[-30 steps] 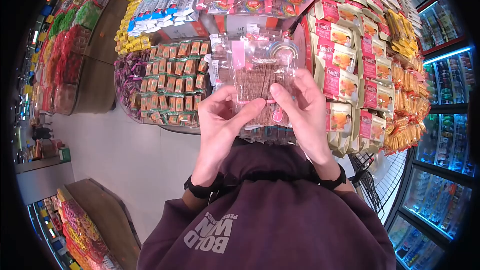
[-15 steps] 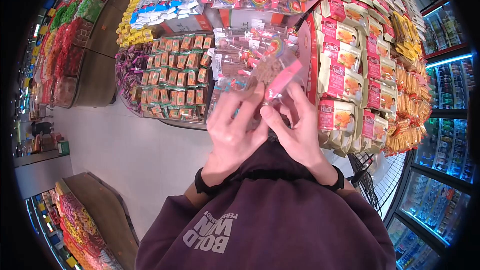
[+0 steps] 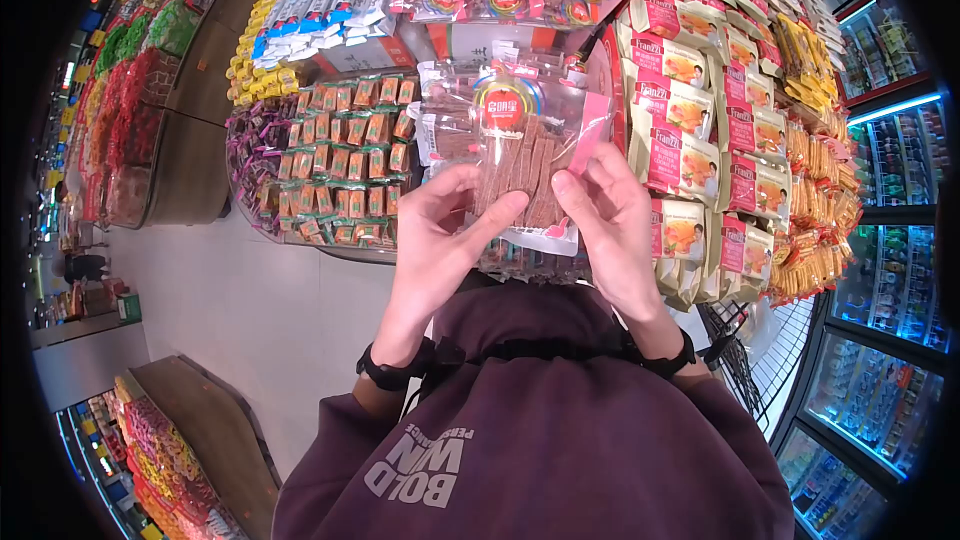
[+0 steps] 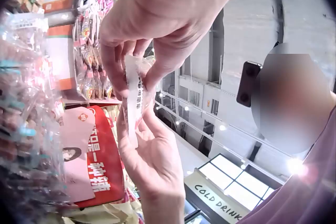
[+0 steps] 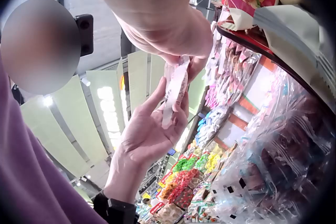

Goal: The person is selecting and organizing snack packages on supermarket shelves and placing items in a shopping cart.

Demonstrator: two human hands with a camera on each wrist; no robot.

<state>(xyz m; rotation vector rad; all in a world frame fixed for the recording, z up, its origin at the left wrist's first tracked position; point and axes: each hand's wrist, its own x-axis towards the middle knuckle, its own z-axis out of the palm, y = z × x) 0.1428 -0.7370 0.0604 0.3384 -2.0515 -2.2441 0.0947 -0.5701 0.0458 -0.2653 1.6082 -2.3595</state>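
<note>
A clear packet of brown strips (image 3: 530,160), with a red round logo and a pink strip on its right side, is held up between both hands. The left hand (image 3: 440,240) pinches its lower left edge, thumb on the front. On the lower right edge the right hand (image 3: 612,230) pinches it in the same way. The left wrist view shows the packet (image 4: 134,98) edge-on between the left hand (image 4: 163,29) above and the right hand (image 4: 155,155) below. In the right wrist view its white edge (image 5: 176,90) shows between the fingers of both hands.
Similar packets (image 3: 445,130) lie piled behind the held one. Small orange-and-green packs (image 3: 350,160) fill the display on the left, pink-and-cream bags (image 3: 680,155) the right. A wire cart (image 3: 760,360) stands at the lower right, drink coolers (image 3: 880,280) beyond it.
The packet was tilted and partly turned half a second ago; now it lies flat to the head view with its logo side showing. Both hands have moved apart to its two lower edges.
</note>
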